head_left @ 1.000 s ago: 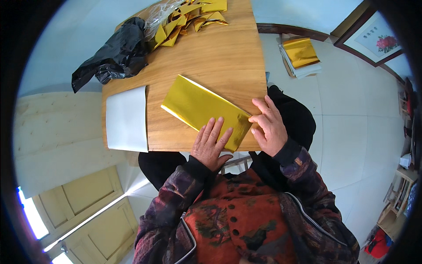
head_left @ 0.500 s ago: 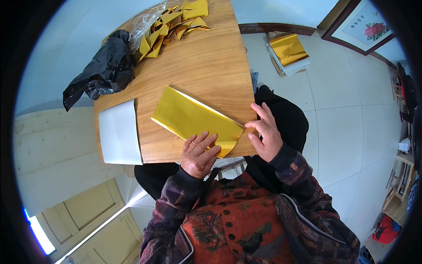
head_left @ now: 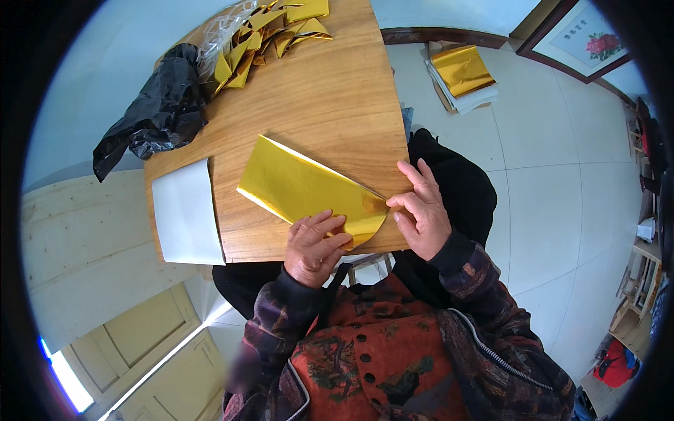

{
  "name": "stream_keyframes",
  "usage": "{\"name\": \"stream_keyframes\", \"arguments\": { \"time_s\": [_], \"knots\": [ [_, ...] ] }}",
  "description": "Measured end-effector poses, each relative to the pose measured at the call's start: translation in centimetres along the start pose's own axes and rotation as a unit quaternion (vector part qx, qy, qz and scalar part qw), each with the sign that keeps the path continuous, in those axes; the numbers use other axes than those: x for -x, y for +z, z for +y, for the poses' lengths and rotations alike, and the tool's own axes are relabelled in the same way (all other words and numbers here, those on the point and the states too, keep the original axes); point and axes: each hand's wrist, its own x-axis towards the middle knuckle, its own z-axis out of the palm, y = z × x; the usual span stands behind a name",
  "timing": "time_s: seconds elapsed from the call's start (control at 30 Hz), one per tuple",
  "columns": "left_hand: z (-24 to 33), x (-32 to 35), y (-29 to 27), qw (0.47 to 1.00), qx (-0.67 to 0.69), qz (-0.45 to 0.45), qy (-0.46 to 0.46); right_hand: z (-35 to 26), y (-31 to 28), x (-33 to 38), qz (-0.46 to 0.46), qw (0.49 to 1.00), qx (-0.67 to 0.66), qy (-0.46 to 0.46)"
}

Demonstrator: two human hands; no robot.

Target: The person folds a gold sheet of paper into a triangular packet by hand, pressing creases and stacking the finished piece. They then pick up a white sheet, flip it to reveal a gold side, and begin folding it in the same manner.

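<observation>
A folded sheet of gold foil paper (head_left: pixel 302 179) lies slantwise near the front edge of the wooden table, a thin white edge showing along its far side. Over its near edge rests my left hand (head_left: pixel 314 251), fingers spread and pressed down on the foil; its thumb is hidden. The thumb and index finger of my right hand (head_left: pixel 425 221) close on the paper's right corner, while its other fingers stick up. Between the two hands the paper's end curves up slightly. To the left lies a white-backed sheet (head_left: pixel 186 214), flat and untouched.
Folded gold foil pieces (head_left: pixel 246 52) and clear plastic wrapping (head_left: pixel 221 38) are heaped at the table's far left, beside a crumpled black plastic bag (head_left: pixel 165 105). On the floor at right sits a stack of gold paper (head_left: pixel 463 74). A framed flower picture (head_left: pixel 579 42) stands against the wall.
The paper's right end now curves up more smoothly between my hands, and the crease near my left fingers is less marked. Both hands keep nearly the same places; the whole view has shifted slightly.
</observation>
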Motion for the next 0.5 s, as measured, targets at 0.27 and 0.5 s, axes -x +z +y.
{"name": "stream_keyframes", "arguments": {
  "time_s": [0.27, 0.5],
  "knots": [
    [-0.8, -2.4, -1.4, 0.988, 0.126, 0.020, -0.091, 0.0, 0.3, -0.1, 0.018, 0.999, -0.025, 0.009],
    [-1.1, -4.7, -1.0, 0.981, 0.090, 0.046, -0.163, 0.2, 0.8, -0.5, 0.035, 0.999, -0.025, 0.012]
  ]
}}
